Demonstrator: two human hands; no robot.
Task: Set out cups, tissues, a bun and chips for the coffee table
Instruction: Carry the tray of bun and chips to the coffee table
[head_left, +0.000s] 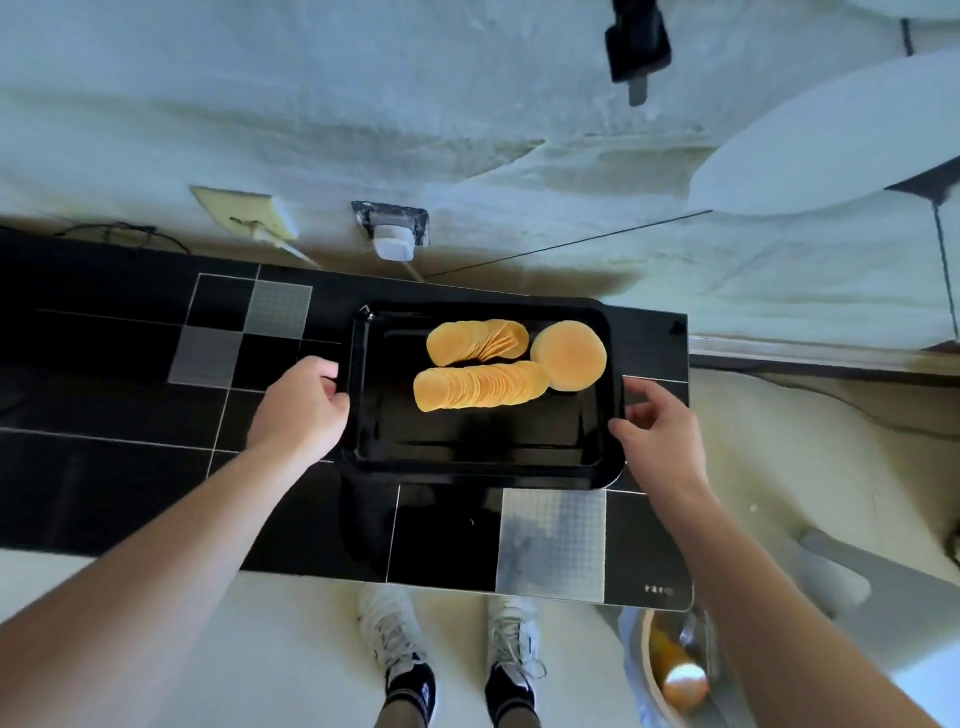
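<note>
A black rectangular tray (467, 452) sits on the black tiled coffee table (130, 467). On its far half lie two rows of round yellow chips (480, 387) and, to their right, a pale bun (569, 354). My left hand (301, 405) grips the tray's left rim, fingers curled over the edge. My right hand (657, 431) is at the tray's right rim, thumb and fingers touching the edge but loosely spread. No cups or tissues are in sight.
Beyond the table's far edge the pale floor holds a wall socket plate (244, 213), a white plug (395, 244) and cables. A bin (670, 670) with a wrapper stands by the table's near right corner. My shoes (452, 649) stand at the near edge.
</note>
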